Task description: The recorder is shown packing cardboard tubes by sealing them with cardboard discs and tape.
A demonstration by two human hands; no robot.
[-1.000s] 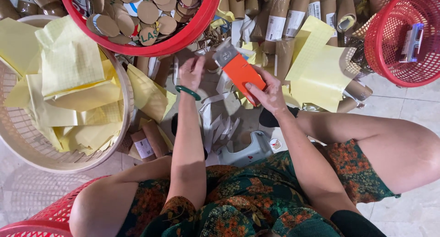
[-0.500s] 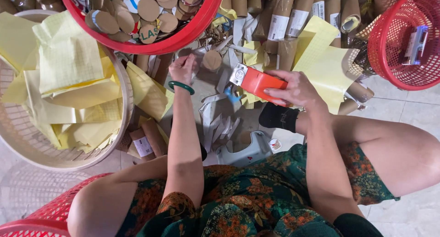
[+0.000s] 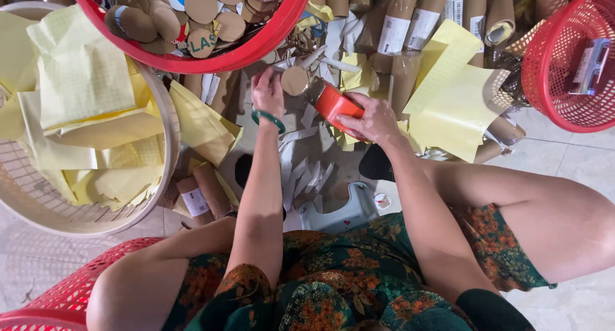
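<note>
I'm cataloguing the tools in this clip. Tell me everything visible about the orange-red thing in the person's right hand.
The orange-red tool looks like a hard plastic block with a darker, partly metallic end pointing up-left toward a brown cardboard tube. It lies tilted, gripped from the lower right by the right hand, whose fingers wrap its body. The left hand is beside the tube. Whether tool and tube touch is unclear.

Home workshop floor, cardboard tubes (image 3: 397,24) heaped, red baskets (image 3: 564,62), yellow paper sheets (image 3: 83,88) (tiled floor)
</note>
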